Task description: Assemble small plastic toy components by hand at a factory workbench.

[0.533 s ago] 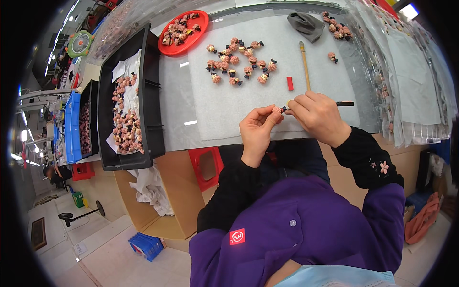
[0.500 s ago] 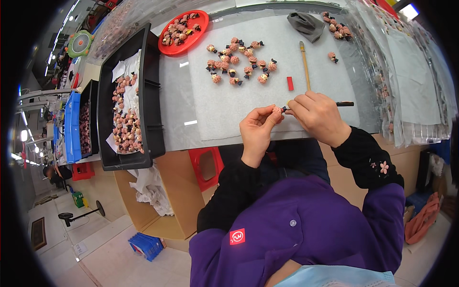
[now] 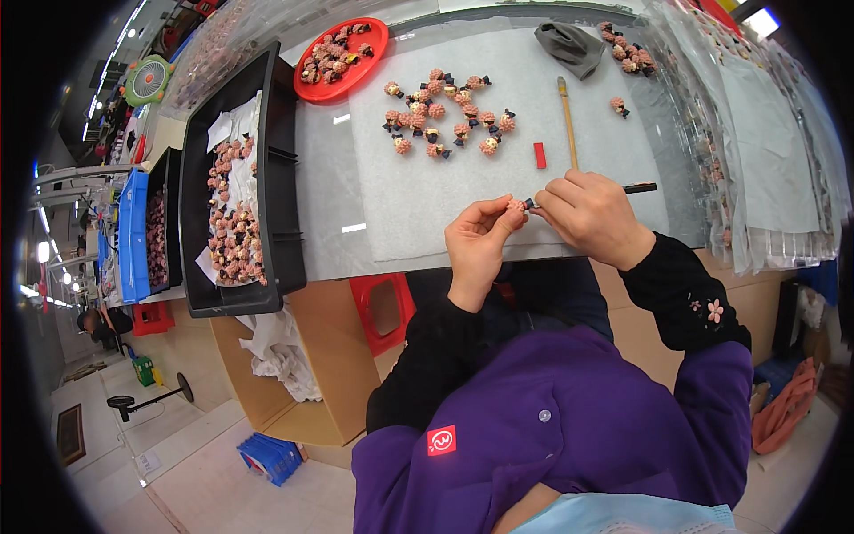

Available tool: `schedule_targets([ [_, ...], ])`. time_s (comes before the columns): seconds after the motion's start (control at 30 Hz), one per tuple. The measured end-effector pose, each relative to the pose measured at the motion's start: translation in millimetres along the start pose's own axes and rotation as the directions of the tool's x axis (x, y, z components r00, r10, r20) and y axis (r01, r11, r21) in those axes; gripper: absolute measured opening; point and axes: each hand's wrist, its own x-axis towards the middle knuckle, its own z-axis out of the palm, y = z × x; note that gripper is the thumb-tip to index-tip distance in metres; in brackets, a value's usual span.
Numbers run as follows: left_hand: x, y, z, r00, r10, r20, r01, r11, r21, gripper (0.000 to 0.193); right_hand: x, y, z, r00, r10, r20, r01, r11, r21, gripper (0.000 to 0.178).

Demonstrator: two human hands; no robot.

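Observation:
Between the thumb and fingers of my left hand (image 3: 475, 249) is a small figurine (image 3: 516, 206) with a pink curly head and a dark body. My right hand (image 3: 594, 221) grips a thin black pen-shaped tool (image 3: 640, 188), whose back end sticks out past the knuckles. Its tip is close to the figurine's dark end; fingers hide whether they touch. Above the hands, on a white sheet (image 3: 391, 209), lies a cluster of similar figurines (image 3: 436, 110). A wooden-handled brush (image 3: 567, 120) and a red block (image 3: 539, 155) lie just beyond my right hand.
A red round tray (image 3: 374, 67) of figurines sits at the back left. The deep black bin (image 3: 289, 191) at left holds more on paper. A grey cloth (image 3: 569, 49) and further figurines (image 3: 630, 58) are at the back right, beside plastic-wrapped stacks (image 3: 774, 160). Below stands a cardboard box (image 3: 342, 356).
My right hand has shifted very slightly, and the tool's back end has tilted up a little. The left hand keeps its pinch on the figurine in about the same place.

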Motion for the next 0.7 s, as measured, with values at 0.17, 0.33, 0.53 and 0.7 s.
schedule_targets([
  [0.17, -0.1, -0.6, -0.4, 1.0, -0.001, 0.0, 0.001, 1.0, 0.01, 0.019, 0.9, -1.5, 2.0, 0.999, 0.035, -0.029, -0.034, 0.999, 0.013, 0.016],
  [0.33, 0.3, -2.7, -3.0, 1.0, 0.005, 0.012, -0.005, 1.0, 0.023, 0.02, 0.7, 0.0, 2.1, 1.0, 0.019, 0.01, -0.019, 1.0, -0.011, 0.015],
  [0.53, 0.3, -2.4, -2.0, 1.0, 0.007, 0.015, -0.007, 1.0, 0.018, 0.02, -0.7, 0.6, 1.8, 1.0, -0.01, 0.011, 0.011, 1.0, -0.007, 0.013],
  [0.7, 0.2, -2.1, -1.7, 1.0, 0.01, 0.017, -0.01, 1.0, 0.016, 0.021, 0.2, 0.1, 2.8, 0.999, 0.018, -0.034, -0.018, 1.0, 0.006, 0.013],
])
